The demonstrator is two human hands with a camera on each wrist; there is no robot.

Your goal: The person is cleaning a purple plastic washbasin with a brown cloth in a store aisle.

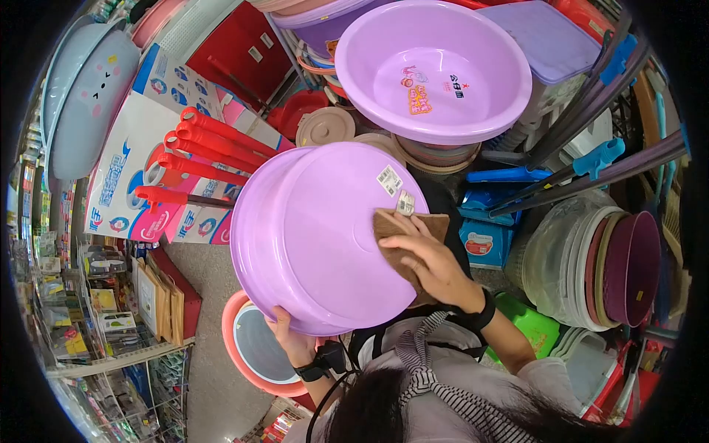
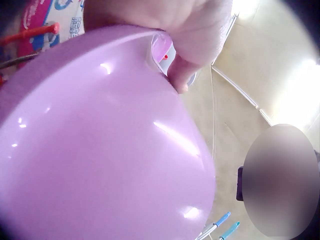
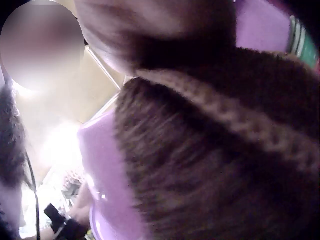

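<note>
A light purple plastic basin (image 1: 317, 229) is held tilted in front of the body, its underside facing up, with a white barcode sticker (image 1: 388, 180) near the edge. At its lower rim my left hand (image 1: 292, 341) grips the plastic; the left wrist view shows the hand (image 2: 185, 30) bent over the rim. With fingers extended, my right hand (image 1: 439, 269) presses a brown cloth (image 1: 434, 226) against the right side of the underside, just below a small crumpled white label (image 1: 405, 202). In the right wrist view the fuzzy, folded cloth (image 3: 200, 180) hides most of the basin.
Another purple basin (image 1: 436, 66) stands upright on a stack ahead. Red-handled tools (image 1: 221, 136) lean by a printed carton (image 1: 122, 177) at left. Stacked tubs (image 1: 631, 269), blue dustpans (image 1: 491, 199) and long poles (image 1: 628, 162) crowd the right. A pink-rimmed basin (image 1: 233, 317) sits on the floor.
</note>
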